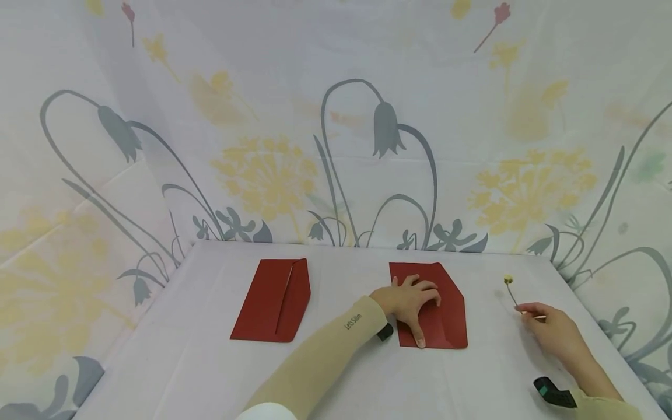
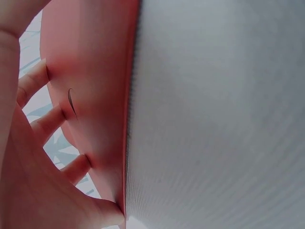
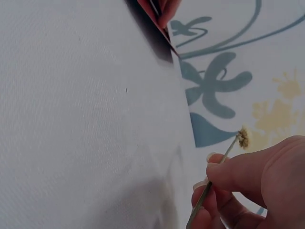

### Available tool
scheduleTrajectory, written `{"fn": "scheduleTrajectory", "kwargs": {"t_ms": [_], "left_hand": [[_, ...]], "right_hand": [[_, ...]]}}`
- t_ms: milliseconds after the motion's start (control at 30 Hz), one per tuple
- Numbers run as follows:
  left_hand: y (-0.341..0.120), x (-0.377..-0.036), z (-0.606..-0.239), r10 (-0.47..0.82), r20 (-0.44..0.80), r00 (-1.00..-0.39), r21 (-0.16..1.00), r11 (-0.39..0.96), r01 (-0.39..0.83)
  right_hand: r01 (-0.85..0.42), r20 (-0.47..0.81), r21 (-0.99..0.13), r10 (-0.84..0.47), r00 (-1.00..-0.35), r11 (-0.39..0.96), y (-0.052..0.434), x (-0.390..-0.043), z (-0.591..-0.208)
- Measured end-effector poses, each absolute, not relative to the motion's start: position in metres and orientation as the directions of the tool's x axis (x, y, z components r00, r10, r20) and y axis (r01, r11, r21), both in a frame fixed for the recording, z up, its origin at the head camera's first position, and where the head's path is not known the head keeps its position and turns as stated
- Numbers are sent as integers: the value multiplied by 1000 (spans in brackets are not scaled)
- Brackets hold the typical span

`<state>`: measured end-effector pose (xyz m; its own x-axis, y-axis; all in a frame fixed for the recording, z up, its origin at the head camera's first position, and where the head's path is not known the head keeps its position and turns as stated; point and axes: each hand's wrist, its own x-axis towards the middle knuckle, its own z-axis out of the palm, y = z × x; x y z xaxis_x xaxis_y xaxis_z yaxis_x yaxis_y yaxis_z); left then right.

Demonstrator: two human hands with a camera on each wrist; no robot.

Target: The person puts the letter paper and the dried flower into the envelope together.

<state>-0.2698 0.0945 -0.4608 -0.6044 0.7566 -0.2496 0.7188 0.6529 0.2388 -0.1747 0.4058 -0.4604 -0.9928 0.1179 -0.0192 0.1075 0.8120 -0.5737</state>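
Note:
My left hand point(image 1: 409, 302) lies spread over the red envelope point(image 1: 452, 318) on the right, its thumb at the near edge. In the left wrist view the fingertips point(image 2: 56, 116) touch the envelope's surface, which shows a small dark slit. My right hand point(image 1: 551, 329) pinches the thin stem of a small dried yellow flower point(image 1: 508, 280), to the right of that envelope. The right wrist view shows the flower head point(image 3: 243, 137) pointing up and away, the stem held between thumb and fingers.
A second red envelope point(image 1: 262, 300) with a pointed flap rests on the left of the white-covered table point(image 1: 205, 373). Behind and along the sides hangs a white cloth point(image 1: 283, 105) printed with grey and yellow flowers. Black wrist devices point(image 1: 553, 394) sit below the hands.

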Motion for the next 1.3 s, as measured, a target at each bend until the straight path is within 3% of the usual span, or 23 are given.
{"fn": "scheduleTrajectory", "kwargs": {"t_ms": [333, 1300], "left_hand": [[95, -269, -461, 759, -243, -603, 242, 650, 720], [97, -269, -463, 739, -249, -626, 239, 673, 700]], "right_hand": [[66, -33, -678, 60, -998, 732, 381, -171, -452], [23, -82, -826, -79, -993, 564, 320, -187, -455]]}}
